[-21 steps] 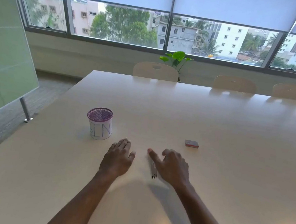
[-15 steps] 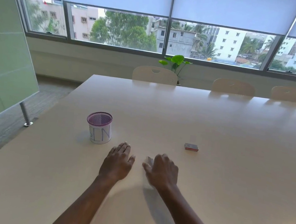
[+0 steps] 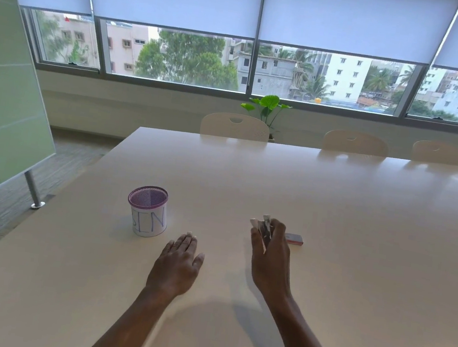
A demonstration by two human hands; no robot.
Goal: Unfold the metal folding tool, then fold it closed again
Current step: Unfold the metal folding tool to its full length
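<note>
My right hand (image 3: 270,261) is raised a little above the table with its fingers closed around the metal folding tool (image 3: 263,228). The small silvery tool sticks up between thumb and fingers, with a thin metal part poking out at the top left and another pointing down by the thumb; most of it is hidden in the grip. My left hand (image 3: 177,265) lies flat, palm down, on the table to the left, fingers together and holding nothing.
A purple mesh cup with a white paper wrap (image 3: 147,211) stands left of my hands. A small red and grey box (image 3: 295,238) lies just behind my right hand. The long pale table (image 3: 334,204) has chairs (image 3: 235,126) along its far side.
My right hand closed over the tool that lay on the table and lifted it, turning the wrist upright. My left hand stayed flat in place. The view tilted upward slightly.
</note>
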